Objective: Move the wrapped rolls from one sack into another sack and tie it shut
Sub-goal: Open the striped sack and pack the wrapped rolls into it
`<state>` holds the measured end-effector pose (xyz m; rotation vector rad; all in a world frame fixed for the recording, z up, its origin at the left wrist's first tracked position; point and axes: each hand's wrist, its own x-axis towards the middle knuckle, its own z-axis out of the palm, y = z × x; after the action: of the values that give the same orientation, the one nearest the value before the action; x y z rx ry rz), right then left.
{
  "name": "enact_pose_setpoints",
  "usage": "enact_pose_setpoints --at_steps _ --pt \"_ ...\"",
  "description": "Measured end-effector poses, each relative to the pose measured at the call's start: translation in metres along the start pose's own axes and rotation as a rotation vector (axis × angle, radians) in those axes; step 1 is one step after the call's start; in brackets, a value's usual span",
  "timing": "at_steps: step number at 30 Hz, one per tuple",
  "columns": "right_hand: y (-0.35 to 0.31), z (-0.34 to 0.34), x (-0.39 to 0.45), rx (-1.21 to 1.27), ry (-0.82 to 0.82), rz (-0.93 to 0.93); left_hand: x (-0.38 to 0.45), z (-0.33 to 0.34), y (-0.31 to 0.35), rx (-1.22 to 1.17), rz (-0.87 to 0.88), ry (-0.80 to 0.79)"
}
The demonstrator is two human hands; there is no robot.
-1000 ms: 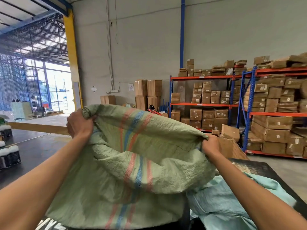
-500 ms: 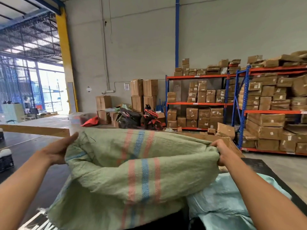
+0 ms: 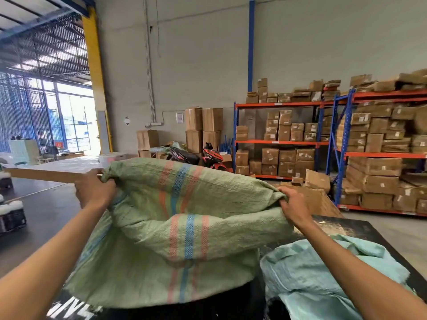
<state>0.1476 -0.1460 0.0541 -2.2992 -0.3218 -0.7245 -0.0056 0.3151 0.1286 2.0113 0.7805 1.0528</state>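
1. The left hand (image 3: 94, 192) grips the left side of the mouth of the green sack (image 3: 184, 239). Its fingers are curled tight around a bunch of the woven cloth, and the back of the hand faces the camera.
2. The right hand (image 3: 294, 205) grips the right side of the same mouth. Its fingers and thumb pinch the cloth at the edge, and the fingertips are hidden in the fold.
3. The green sack hangs between the two hands, in front of the person. Its mouth is pulled wide, and the far edge stands higher than the near edge. The sack has pink and blue stripes down its middle.
4. The lower part of the green sack lies over a black surface (image 3: 231, 306) with white letters at its left end.
5. A second, pale blue sack (image 3: 323, 280) lies crumpled just beside the green one, on its right, under the right forearm.
6. I cannot tell where the wrapped rolls are, because the inside of both sacks is hidden.
7. Behind the sacks stand blue and orange shelves (image 3: 282, 142) full of cardboard boxes (image 3: 374, 167).
8. A red and black motorbike (image 3: 210, 158) stands near the grey wall, next to more stacked boxes.
9. On the left, a yellow post (image 3: 94, 72) borders a wide, bright doorway.
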Motion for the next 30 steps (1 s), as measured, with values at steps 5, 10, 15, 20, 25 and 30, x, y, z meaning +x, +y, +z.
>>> enact_pose_setpoints --at_steps 5,10,15,20,25,30 --pt "-0.023 -0.002 0.007 0.914 -0.308 0.760 -0.013 -0.011 0.014 -0.624 -0.571 -0.584" --pt "-0.003 -0.032 0.015 1.103 -0.299 0.930 0.019 -0.030 -0.027 -0.798 -0.618 -0.732" --pt "0.002 -0.034 0.004 1.067 -0.202 1.075 -0.010 -0.037 -0.020 -0.883 -0.549 -0.978" --pt "-0.009 -0.015 -0.001 0.722 -0.230 0.802 -0.029 -0.014 -0.013 -0.798 -0.407 -1.062" --pt "-0.052 0.013 -0.022 0.287 0.170 0.183 -0.049 0.019 -0.007 -0.843 -0.526 -0.847" --pt "-0.101 0.071 -0.064 0.148 -0.776 -0.202 -0.061 0.035 -0.014 -0.894 -0.502 -0.760"
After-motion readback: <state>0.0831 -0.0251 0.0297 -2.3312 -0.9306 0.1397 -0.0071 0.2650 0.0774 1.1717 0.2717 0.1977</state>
